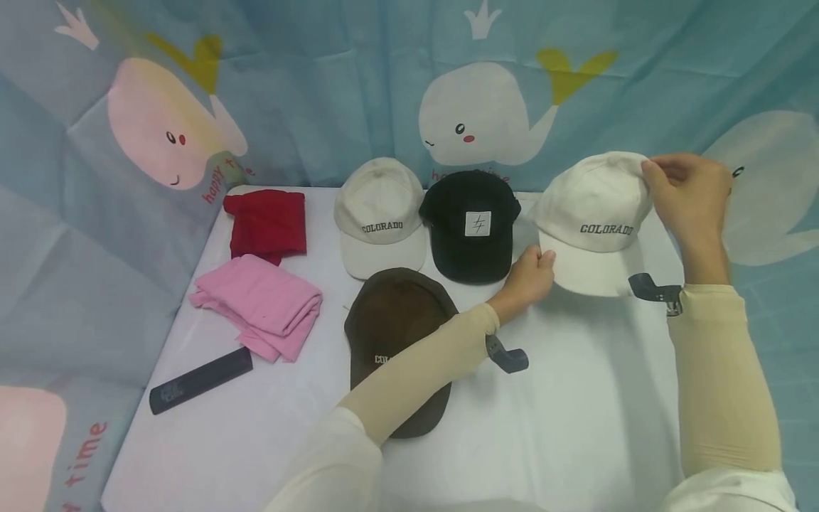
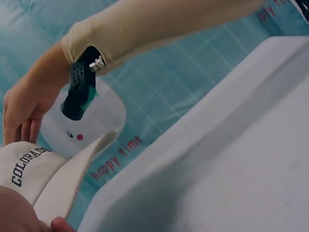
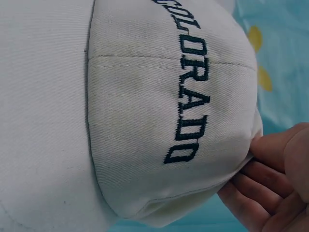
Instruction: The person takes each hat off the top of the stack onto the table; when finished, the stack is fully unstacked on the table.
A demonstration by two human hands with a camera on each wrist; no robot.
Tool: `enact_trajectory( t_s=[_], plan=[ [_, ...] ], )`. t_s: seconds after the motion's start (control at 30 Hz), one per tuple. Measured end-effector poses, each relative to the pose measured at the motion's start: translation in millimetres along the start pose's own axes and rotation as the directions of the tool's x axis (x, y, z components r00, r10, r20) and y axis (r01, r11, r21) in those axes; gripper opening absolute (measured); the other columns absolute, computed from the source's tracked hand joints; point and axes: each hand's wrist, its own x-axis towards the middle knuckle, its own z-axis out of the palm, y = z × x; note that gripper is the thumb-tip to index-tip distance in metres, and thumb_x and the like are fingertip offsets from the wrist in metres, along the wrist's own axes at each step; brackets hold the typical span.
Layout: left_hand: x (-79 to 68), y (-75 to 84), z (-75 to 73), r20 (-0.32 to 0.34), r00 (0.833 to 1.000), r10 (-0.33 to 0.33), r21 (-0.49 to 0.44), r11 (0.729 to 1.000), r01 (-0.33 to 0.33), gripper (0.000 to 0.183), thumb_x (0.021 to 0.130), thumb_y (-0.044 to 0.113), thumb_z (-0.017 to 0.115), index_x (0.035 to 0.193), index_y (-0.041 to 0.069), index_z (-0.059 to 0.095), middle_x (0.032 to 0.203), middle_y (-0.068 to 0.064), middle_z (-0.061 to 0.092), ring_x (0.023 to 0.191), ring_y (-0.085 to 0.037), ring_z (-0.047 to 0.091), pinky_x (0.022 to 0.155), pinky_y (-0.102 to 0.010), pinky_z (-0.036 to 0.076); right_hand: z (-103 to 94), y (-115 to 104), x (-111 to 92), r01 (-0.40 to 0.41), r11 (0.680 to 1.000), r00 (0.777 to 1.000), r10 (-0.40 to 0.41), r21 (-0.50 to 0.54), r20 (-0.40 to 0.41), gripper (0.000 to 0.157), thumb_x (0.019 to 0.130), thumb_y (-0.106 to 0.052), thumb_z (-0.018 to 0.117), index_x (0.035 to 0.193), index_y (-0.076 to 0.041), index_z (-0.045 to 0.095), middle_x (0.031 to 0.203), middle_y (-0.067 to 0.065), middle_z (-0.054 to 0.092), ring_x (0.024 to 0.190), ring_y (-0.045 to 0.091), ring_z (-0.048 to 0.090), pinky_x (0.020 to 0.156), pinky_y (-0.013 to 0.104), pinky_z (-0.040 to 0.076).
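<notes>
A white baseball cap with dark COLORADO lettering is held up at the right of the table, its brim toward me. My right hand pinches the crown at its right side; in the right wrist view the thumb and fingers grip a fold of the fabric. At the left edge of the brim, my left hand holds the cap, thumb uppermost. The left wrist view shows part of the left hand over the lettered crown, which hides its fingertips.
A second white cap and a black cap stand at the back. My left forearm crosses above a brown cap. On the left lie folded red cloth, folded pink cloth and a dark flat case. A printed curtain surrounds the table.
</notes>
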Motion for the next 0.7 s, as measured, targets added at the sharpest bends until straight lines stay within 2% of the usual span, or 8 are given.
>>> enact_trajectory(
  t_s=[0.1,0.17,0.27,0.4,0.47,0.7],
  plan=[
    [10.1,-1.9,4.0,-0.015,0.999,-0.042,-0.017,0.999,0.042,0.029,0.115,0.034,0.043,0.096,0.012,0.048,0.080,-0.002,0.052,0.069,-0.014,0.051,0.059,-0.026,0.039,9.0,6,9,-0.011,1.000,1.000,0.011,-0.025,0.012,0.045,0.103,-0.041,0.063,0.132,-0.009,0.074,0.131,0.011,0.073,0.087,-0.015,0.060,0.082,0.013,0.048],
    [15.3,-3.2,6.0,-0.025,0.996,-0.085,-0.026,0.996,0.084,0.029,0.115,0.034,0.045,0.096,0.012,0.049,0.079,-0.002,0.055,0.067,-0.014,0.054,0.058,-0.026,0.040,16.7,11,15,-0.003,0.999,1.000,0.005,-0.049,0.022,0.046,0.103,-0.041,0.061,0.133,-0.008,0.074,0.133,0.015,0.072,0.091,-0.010,0.063,0.080,0.013,0.047],
    [23.1,-6.4,7.6,-0.048,0.989,-0.140,-0.042,0.990,0.138,0.029,0.114,0.035,0.046,0.096,0.013,0.051,0.077,-0.002,0.058,0.066,-0.015,0.058,0.056,-0.026,0.040,27.7,16,21,0.008,0.997,0.999,-0.004,-0.081,0.049,0.048,0.105,-0.042,0.058,0.135,-0.006,0.072,0.135,0.019,0.069,0.105,0.006,0.071,0.080,0.014,0.049],
    [33.6,-10.5,7.3,-0.091,0.984,-0.150,-0.028,0.989,0.148,0.030,0.113,0.035,0.051,0.094,0.013,0.055,0.074,-0.001,0.061,0.064,-0.014,0.060,0.058,-0.026,0.039,38.8,20,27,-0.026,0.995,0.995,0.036,-0.098,0.095,0.053,0.107,-0.044,0.054,0.141,-0.006,0.066,0.141,0.020,0.066,0.124,0.028,0.069,0.090,0.023,0.054],
    [37.7,-12.3,6.4,-0.105,0.983,-0.153,-0.002,0.988,0.154,0.030,0.112,0.035,0.053,0.093,0.012,0.058,0.071,-0.001,0.063,0.063,-0.014,0.061,0.059,-0.026,0.039,43.8,23,30,-0.036,0.994,0.993,0.047,-0.101,0.105,0.053,0.108,-0.044,0.053,0.143,-0.006,0.065,0.142,0.019,0.065,0.127,0.034,0.067,0.094,0.028,0.056],
    [45.6,-15.3,4.1,-0.089,0.978,-0.187,0.157,0.967,0.199,0.027,0.110,0.032,0.057,0.095,0.012,0.065,0.066,0.001,0.066,0.066,-0.014,0.061,0.064,-0.028,0.041,57.7,38,36,-0.023,0.993,0.990,0.038,-0.113,0.135,0.052,0.109,-0.041,0.052,0.142,-0.004,0.065,0.141,0.021,0.065,0.127,0.040,0.066,0.089,0.028,0.055]
  ],
)
